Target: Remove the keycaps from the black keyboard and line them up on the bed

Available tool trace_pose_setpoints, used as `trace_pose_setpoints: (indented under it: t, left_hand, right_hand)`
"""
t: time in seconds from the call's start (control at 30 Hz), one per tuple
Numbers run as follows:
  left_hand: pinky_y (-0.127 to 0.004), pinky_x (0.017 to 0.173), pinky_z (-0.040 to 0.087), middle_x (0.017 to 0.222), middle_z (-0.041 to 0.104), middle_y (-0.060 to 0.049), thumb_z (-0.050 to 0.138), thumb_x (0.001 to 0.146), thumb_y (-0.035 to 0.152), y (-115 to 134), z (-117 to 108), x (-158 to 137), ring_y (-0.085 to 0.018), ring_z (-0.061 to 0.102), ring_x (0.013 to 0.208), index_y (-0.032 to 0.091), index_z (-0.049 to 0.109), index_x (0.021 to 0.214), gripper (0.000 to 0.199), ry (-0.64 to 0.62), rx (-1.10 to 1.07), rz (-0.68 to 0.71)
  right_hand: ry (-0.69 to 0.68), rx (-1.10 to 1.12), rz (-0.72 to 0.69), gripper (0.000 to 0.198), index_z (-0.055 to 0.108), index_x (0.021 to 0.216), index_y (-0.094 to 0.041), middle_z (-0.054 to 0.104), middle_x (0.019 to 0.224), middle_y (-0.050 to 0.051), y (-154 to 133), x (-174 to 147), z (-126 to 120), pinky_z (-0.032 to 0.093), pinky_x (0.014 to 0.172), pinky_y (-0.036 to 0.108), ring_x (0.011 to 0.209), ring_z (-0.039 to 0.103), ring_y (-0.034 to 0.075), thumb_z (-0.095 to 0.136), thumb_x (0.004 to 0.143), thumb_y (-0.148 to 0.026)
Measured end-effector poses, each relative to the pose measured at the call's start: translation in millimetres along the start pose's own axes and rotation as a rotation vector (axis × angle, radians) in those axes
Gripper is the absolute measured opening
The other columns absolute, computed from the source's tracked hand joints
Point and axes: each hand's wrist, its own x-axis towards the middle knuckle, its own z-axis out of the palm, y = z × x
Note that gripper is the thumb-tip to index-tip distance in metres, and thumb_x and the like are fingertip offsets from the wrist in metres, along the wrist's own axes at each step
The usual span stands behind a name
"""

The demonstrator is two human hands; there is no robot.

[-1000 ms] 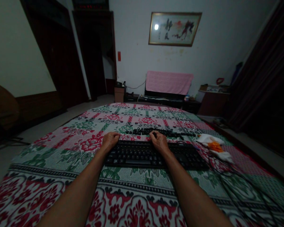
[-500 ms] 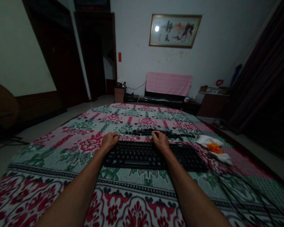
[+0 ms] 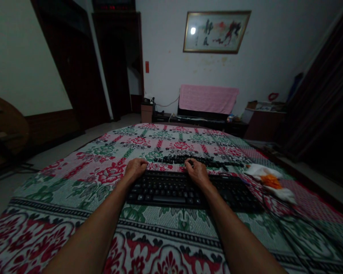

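A black keyboard (image 3: pixel 161 189) lies on the patterned cloth in front of me. Beyond its far edge runs a band of small loose black pieces that look like keycaps (image 3: pixel 175 159). My left hand (image 3: pixel 135 168) rests by the keyboard's far left corner, fingers curled closed; whether anything is inside is hidden. Over the keyboard's far edge reaches my right hand (image 3: pixel 197 171), thumb and forefinger pinched together close to the loose pieces. What they hold, if anything, is too small and dark to make out.
To the right lie a white and orange crumpled packet or cloth (image 3: pixel 271 181) and dark cables (image 3: pixel 288 236). The floral cloth (image 3: pixel 74 179) covers the whole table. Past it, a pink towel (image 3: pixel 208 99) hangs over a screen on a low cabinet.
The whole view has shifted slightly, so the scene sits a little further right. Both hands keep nearly the same pose and place beside the keyboard.
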Motion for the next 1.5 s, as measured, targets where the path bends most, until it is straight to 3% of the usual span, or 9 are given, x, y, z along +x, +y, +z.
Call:
trace_pose_setpoints:
  t: [0.23, 0.4, 0.6, 0.77, 0.93, 1.0, 1.1, 1.27, 1.5]
  left_hand:
    - [-0.024, 0.077, 0.043, 0.093, 0.070, -0.003, 0.049, 0.074, 0.029, -0.8, -1.2, -0.6, -0.018, 0.061, 0.090, 0.021, 0.070, 0.095, 0.031, 0.066, -0.133, -0.016]
    - [-0.024, 0.071, 0.044, 0.083, 0.070, -0.003, 0.051, 0.073, 0.034, 17.1, -9.5, -4.6, -0.018, 0.061, 0.082, 0.017, 0.069, 0.093, 0.032, 0.034, -0.388, 0.078]
    - [-0.021, 0.052, 0.041, 0.075, 0.067, -0.005, 0.053, 0.071, 0.053, 48.0, -28.0, -19.9, -0.014, 0.060, 0.065, 0.013, 0.067, 0.089, 0.046, -0.406, -0.622, 0.193]
    - [-0.020, 0.051, 0.042, 0.076, 0.065, -0.003, 0.061, 0.068, 0.038, 64.2, -34.0, -31.3, -0.012, 0.059, 0.062, 0.014, 0.061, 0.102, 0.043, -0.622, -0.614, 0.297]
    - [-0.019, 0.047, 0.035, 0.060, 0.059, 0.001, 0.046, 0.069, 0.017, 56.8, -26.2, -17.5, -0.011, 0.051, 0.052, 0.013, 0.064, 0.092, 0.029, -0.281, -0.399, 0.153]
    - [-0.020, 0.051, 0.036, 0.065, 0.063, -0.001, 0.042, 0.074, 0.017, 43.1, -23.0, -6.8, -0.012, 0.055, 0.059, 0.016, 0.065, 0.094, 0.031, -0.092, -0.296, 0.013]
    - [-0.022, 0.061, 0.038, 0.082, 0.067, -0.006, 0.040, 0.079, 0.020, 17.5, -18.3, 6.0, -0.016, 0.059, 0.076, 0.016, 0.064, 0.098, 0.032, 0.086, -0.099, -0.103]
    - [-0.025, 0.065, 0.040, 0.092, 0.068, -0.010, 0.042, 0.079, 0.025, -13.4, -8.4, 12.8, -0.020, 0.060, 0.084, 0.017, 0.068, 0.090, 0.029, -0.013, -0.012, -0.144]
    - [-0.026, 0.069, 0.041, 0.099, 0.067, -0.010, 0.041, 0.079, 0.023, -17.9, -5.2, 11.4, -0.022, 0.060, 0.091, 0.018, 0.067, 0.094, 0.031, -0.012, -0.044, -0.136]
  right_hand:
    - [-0.032, 0.038, 0.011, 0.029, 0.060, 0.096, -0.016, 0.064, 0.069, 0.003, 0.6, 2.8, -0.3, 0.040, 0.061, 0.023, 0.058, 0.057, 0.015, 0.036, 0.083, -0.027]
    - [-0.042, -0.054, -0.212, 0.030, 0.059, 0.103, -0.015, 0.063, 0.096, 0.008, -8.0, 2.3, -0.9, 0.040, 0.082, 0.024, 0.089, 0.057, 0.016, 0.036, 0.084, -0.017]
    - [-0.148, -0.306, -0.329, 0.038, 0.057, 0.114, -0.022, 0.057, 0.098, 0.007, -32.6, -6.0, 0.7, 0.041, 0.074, 0.024, 0.085, 0.053, 0.016, 0.038, 0.083, -0.011]
    - [-0.242, -0.384, -0.451, 0.031, 0.059, 0.110, -0.025, 0.055, 0.096, 0.006, -59.7, 0.7, 11.6, 0.040, 0.076, 0.026, 0.086, 0.051, 0.017, 0.041, 0.085, -0.019]
    - [-0.140, -0.219, -0.560, 0.057, 0.041, 0.130, -0.017, 0.040, 0.129, 0.010, -55.4, 27.8, 8.6, 0.035, 0.094, 0.029, 0.114, 0.040, 0.018, 0.043, 0.074, -0.004]
    - [-0.059, -0.213, -0.451, 0.053, 0.047, 0.123, -0.014, 0.042, 0.126, 0.012, -39.9, 37.8, 3.5, 0.035, 0.096, 0.031, 0.115, 0.040, 0.019, 0.043, 0.072, -0.002]
    - [-0.151, -0.301, -0.361, 0.036, 0.060, 0.107, -0.015, 0.051, 0.115, 0.010, -14.8, 44.5, 1.2, 0.035, 0.096, 0.033, 0.110, 0.045, 0.020, 0.048, 0.074, -0.010]
    - [-0.292, -0.451, -0.311, 0.030, 0.063, 0.103, -0.022, 0.051, 0.119, 0.006, -2.2, 40.9, 15.9, 0.036, 0.093, 0.035, 0.109, 0.045, 0.022, 0.054, 0.074, -0.023]
    - [-0.302, -0.581, -0.292, 0.032, 0.063, 0.102, -0.025, 0.048, 0.125, 0.005, -15.7, 41.6, 25.7, 0.032, 0.091, 0.040, 0.112, 0.041, 0.025, 0.054, 0.072, -0.023]
